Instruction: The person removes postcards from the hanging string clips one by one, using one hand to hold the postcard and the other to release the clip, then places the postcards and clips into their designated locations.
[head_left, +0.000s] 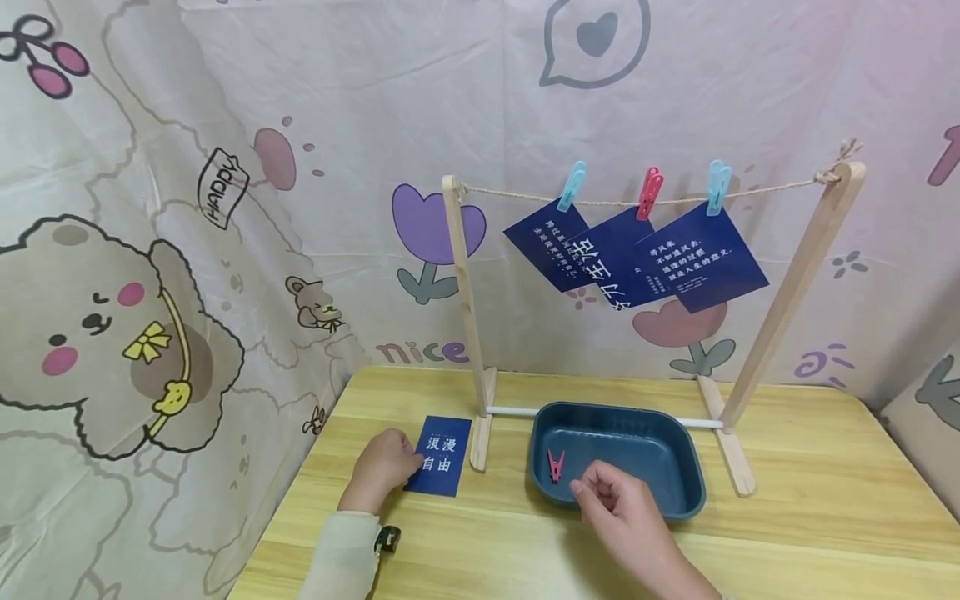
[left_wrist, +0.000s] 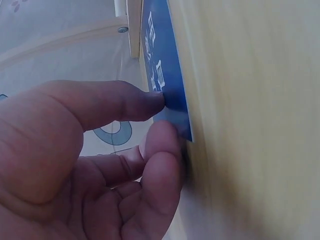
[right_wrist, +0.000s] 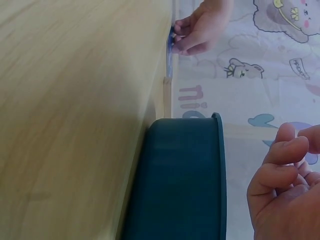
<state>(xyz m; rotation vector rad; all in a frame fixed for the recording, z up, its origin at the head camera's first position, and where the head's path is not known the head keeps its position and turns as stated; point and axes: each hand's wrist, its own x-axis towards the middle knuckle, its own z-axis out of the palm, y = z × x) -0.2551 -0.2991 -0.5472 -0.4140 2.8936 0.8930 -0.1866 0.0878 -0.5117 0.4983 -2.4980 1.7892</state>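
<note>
My left hand [head_left: 382, 468] is at the left edge of a blue card [head_left: 442, 467] with white characters, lying on the table. Up close in the left wrist view, the thumb [left_wrist: 125, 102] lies on the card's face and a fingertip is at its edge, pinching it. Over the front rim of a dark teal tray [head_left: 622, 406] hovers my right hand [head_left: 622, 512], fingers loosely curled and nothing seen in them. Inside the tray, a pink clothespin [head_left: 556, 466] stands near the left wall.
Behind the tray stands a wooden frame [head_left: 795, 292] with a twine line [head_left: 510, 196]. Three blue cards [head_left: 708, 258] hang from it, two on light blue clothespins [head_left: 572, 185] and one on a red clothespin [head_left: 650, 193]. A printed cloth [head_left: 345, 108] backs the wooden table [head_left: 847, 483].
</note>
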